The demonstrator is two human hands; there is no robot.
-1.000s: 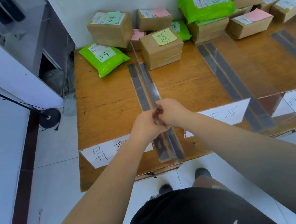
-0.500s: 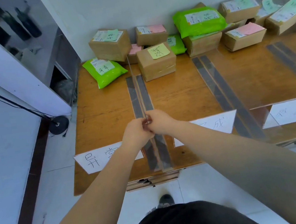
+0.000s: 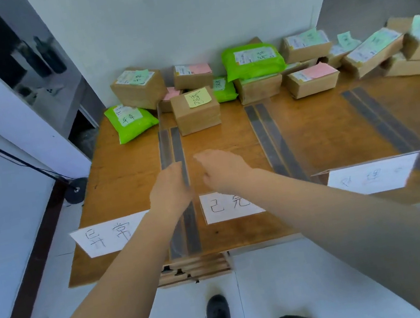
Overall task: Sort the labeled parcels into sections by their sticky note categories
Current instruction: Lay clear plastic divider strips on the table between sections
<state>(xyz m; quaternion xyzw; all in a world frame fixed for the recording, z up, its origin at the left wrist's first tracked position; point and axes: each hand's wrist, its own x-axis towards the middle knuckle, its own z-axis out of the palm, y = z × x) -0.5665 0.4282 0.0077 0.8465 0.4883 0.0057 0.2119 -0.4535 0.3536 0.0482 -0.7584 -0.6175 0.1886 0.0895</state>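
Far left of the wooden counter [image 3: 129, 176] there's a handwritten paper sign [image 3: 106, 237] at the front edge, and a green poly mailer [image 3: 131, 121] with a note sits at the back. The left hand [image 3: 171, 189] hovers by the clear divider [image 3: 172, 148] on its dark tape strips, fingers loose, grip holding nothing as far as I can see. The right hand [image 3: 221, 169] is just beside it, apart, fingers relaxed and spread, grip wide and empty. Behind them sits a brown box with a yellow sticky note [image 3: 196, 109]. The rest of the parcels [image 3: 309, 62], pink and green notes, are piled along the back wall toward the right.
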